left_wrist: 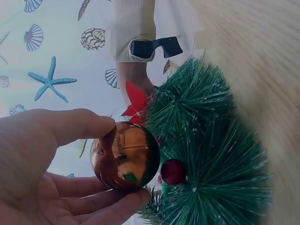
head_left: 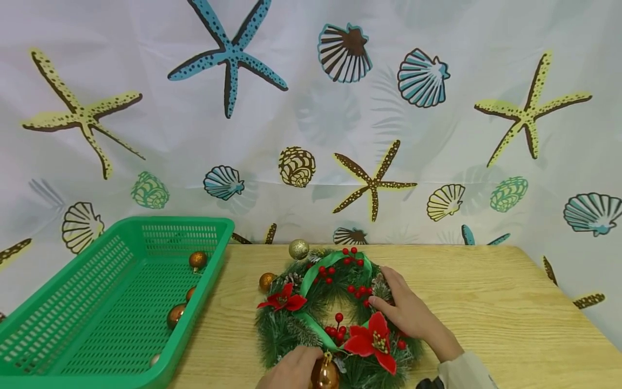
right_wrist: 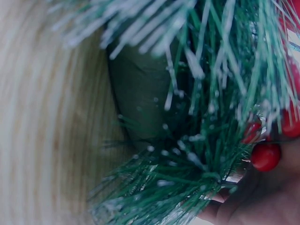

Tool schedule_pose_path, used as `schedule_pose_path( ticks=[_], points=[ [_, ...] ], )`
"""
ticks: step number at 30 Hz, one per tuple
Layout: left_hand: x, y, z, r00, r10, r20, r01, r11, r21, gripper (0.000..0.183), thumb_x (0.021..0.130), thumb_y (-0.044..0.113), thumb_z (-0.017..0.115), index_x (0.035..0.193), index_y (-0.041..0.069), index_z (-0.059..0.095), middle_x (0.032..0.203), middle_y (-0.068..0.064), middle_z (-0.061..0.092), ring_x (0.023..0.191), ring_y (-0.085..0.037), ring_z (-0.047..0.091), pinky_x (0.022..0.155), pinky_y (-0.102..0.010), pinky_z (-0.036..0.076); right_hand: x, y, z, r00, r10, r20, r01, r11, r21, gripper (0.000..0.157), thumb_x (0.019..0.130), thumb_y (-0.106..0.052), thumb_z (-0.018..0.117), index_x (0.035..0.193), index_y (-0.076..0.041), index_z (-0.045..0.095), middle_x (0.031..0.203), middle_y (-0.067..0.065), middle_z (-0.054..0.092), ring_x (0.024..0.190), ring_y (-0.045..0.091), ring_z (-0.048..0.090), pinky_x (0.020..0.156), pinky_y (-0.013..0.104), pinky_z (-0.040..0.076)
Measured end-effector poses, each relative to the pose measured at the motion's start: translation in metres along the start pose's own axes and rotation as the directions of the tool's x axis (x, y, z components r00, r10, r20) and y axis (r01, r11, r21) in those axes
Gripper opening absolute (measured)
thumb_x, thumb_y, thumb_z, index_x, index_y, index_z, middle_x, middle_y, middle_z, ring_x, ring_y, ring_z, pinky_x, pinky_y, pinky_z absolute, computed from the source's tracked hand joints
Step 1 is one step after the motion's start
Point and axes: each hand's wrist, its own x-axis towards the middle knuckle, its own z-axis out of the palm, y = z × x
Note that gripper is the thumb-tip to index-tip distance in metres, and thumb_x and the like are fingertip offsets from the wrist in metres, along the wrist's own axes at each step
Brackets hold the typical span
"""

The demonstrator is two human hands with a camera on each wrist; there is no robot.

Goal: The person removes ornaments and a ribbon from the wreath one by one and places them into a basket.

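Note:
A green Christmas wreath (head_left: 279, 340) lies on the table, dressed with green ribbon, red berries, pinecones and red poinsettias (head_left: 371, 341). At its near edge my left hand (head_left: 291, 371) holds a shiny copper Christmas bauble (left_wrist: 129, 157), thumb on one side and fingers on the other. The bauble is close against the greenery; whether it is attached there I cannot tell. My right hand (head_left: 413, 312) grips the wreath's right side, its thumb over the inner part beside the berries. In the right wrist view, pine needles hide much of that hand (right_wrist: 262, 201).
To the left stands a green plastic basket (head_left: 194, 319) with several baubles (head_left: 197, 260) along its right side. A gold glitter bauble (head_left: 298, 249) and an orange one (head_left: 266, 281) sit at the wreath's far left edge. Behind the wooden table (head_left: 486, 302) hangs a seashell-print cloth (head_left: 437, 146).

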Motion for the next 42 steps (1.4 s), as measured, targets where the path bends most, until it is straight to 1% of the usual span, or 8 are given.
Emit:
schedule_pose_path(
  ticks=[6, 10, 15, 20, 24, 27, 34, 42],
  points=[
    [-0.001, -0.003, -0.01, 0.998, 0.062, -0.032, -0.061, 0.998, 0.035, 0.053, 0.086, 0.049, 0.064, 0.114, 0.004, 0.06, 0.101, -0.007, 0.061, 0.085, -0.025, 0.061, 0.062, -0.032, 0.051, 0.0, 0.0, -0.001, 1.0, 0.005, -0.006, -0.005, 1.0, -0.005, 0.075, 0.098, -0.041, 0.048, 0.153, -0.003, 0.013, 0.156, 0.024, 0.014, 0.137, 0.045, 0.03, 0.106, 0.061, 0.031],
    [-0.001, -0.004, -0.017, 0.997, 0.052, -0.062, -0.048, 0.997, 0.058, 0.046, 0.085, 0.04, 0.067, 0.114, 0.004, 0.061, 0.101, -0.007, 0.061, 0.083, -0.026, 0.06, 0.058, -0.03, 0.049, 0.0, -0.001, 0.0, 1.0, 0.005, -0.005, -0.005, 1.0, 0.005, 0.075, 0.098, -0.04, 0.049, 0.152, -0.003, 0.012, 0.156, 0.024, 0.014, 0.138, 0.045, 0.028, 0.107, 0.061, 0.03],
    [-0.002, -0.005, -0.027, 0.993, -0.023, -0.112, 0.032, 0.996, 0.078, 0.046, 0.08, 0.033, 0.075, 0.115, 0.006, 0.061, 0.102, -0.007, 0.06, 0.082, -0.024, 0.058, 0.055, -0.029, 0.045, -0.001, -0.001, 0.001, 1.0, 0.003, -0.004, -0.003, 1.0, 0.015, 0.075, 0.098, -0.04, 0.049, 0.152, -0.002, 0.012, 0.157, 0.024, 0.014, 0.139, 0.045, 0.027, 0.107, 0.061, 0.029],
    [0.0, -0.007, -0.039, 0.98, -0.121, -0.158, 0.136, 0.987, 0.083, 0.046, 0.076, 0.029, 0.078, 0.115, 0.01, 0.061, 0.106, -0.007, 0.06, 0.08, -0.019, 0.058, 0.056, -0.03, 0.045, 0.0, 0.001, 0.001, 1.0, -0.006, -0.007, 0.006, 1.0, 0.007, 0.075, 0.098, -0.041, 0.048, 0.153, -0.003, 0.013, 0.156, 0.023, 0.014, 0.138, 0.045, 0.03, 0.106, 0.061, 0.031],
    [0.001, -0.011, -0.049, 0.967, -0.193, -0.168, 0.209, 0.975, 0.081, 0.049, 0.076, 0.026, 0.079, 0.118, 0.01, 0.06, 0.115, -0.012, 0.059, 0.09, -0.027, 0.062, 0.062, -0.037, 0.051, 0.0, 0.001, 0.0, 1.0, -0.005, -0.006, 0.005, 1.0, 0.013, 0.076, 0.098, -0.042, 0.048, 0.153, -0.003, 0.013, 0.157, 0.024, 0.014, 0.138, 0.045, 0.029, 0.106, 0.061, 0.03],
    [0.003, -0.015, -0.056, 0.959, -0.214, -0.185, 0.236, 0.966, 0.102, 0.051, 0.076, 0.024, 0.078, 0.12, 0.009, 0.059, 0.119, -0.015, 0.058, 0.09, -0.03, 0.063, 0.063, -0.039, 0.052, 0.001, 0.001, 0.001, 1.0, -0.004, -0.005, 0.004, 1.0, 0.02, 0.075, 0.098, -0.041, 0.048, 0.153, -0.003, 0.013, 0.157, 0.024, 0.014, 0.139, 0.044, 0.027, 0.107, 0.061, 0.029],
    [0.003, -0.026, -0.077, 0.949, -0.178, -0.26, 0.216, 0.968, 0.124, 0.049, 0.078, 0.017, 0.076, 0.121, 0.004, 0.058, 0.113, -0.013, 0.058, 0.081, -0.017, 0.061, 0.061, -0.031, 0.049, 0.001, 0.001, 0.003, 1.0, -0.005, -0.015, 0.005, 1.0, 0.024, 0.076, 0.098, -0.042, 0.048, 0.153, -0.004, 0.013, 0.157, 0.023, 0.014, 0.139, 0.044, 0.027, 0.107, 0.061, 0.029],
    [0.002, -0.041, -0.099, 0.946, -0.109, -0.306, 0.17, 0.969, 0.179, 0.045, 0.078, 0.015, 0.076, 0.116, -0.002, 0.059, 0.106, -0.016, 0.059, 0.084, -0.023, 0.06, 0.062, -0.032, 0.051, 0.0, 0.002, 0.001, 1.0, -0.005, -0.017, 0.005, 1.0, 0.013, 0.076, 0.098, -0.042, 0.048, 0.153, -0.004, 0.013, 0.157, 0.023, 0.015, 0.138, 0.044, 0.029, 0.106, 0.061, 0.03]
  ],
)
